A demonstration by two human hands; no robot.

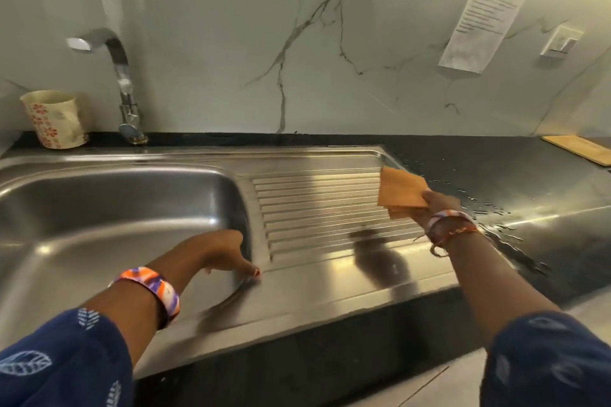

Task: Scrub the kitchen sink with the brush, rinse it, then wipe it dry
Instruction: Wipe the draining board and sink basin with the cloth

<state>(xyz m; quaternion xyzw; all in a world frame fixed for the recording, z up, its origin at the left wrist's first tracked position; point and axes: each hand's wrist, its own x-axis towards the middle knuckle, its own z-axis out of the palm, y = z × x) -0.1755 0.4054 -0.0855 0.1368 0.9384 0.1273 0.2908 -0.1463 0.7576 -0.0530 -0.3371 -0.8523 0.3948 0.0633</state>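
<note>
A: What was each hand doing?

B: The right hand gripped a folded orange cloth in its fingers, held over the right end of the ribbed drainboard, near where steel met the black worktop. I'd judge that was the drying step. The left hand was braced on the sink rim beside the basin; its thumb touched the steel and its other fingers were curled in, holding nothing.

A: Why brace there?

B: Probably to steady the reach across.

A: Room to move?

B: The drainboard lay open leftward for long strokes. Water beads sat on the worktop just past the raised edge. The tap and cup stood well apart, at the back left. I saw no brush.
</note>
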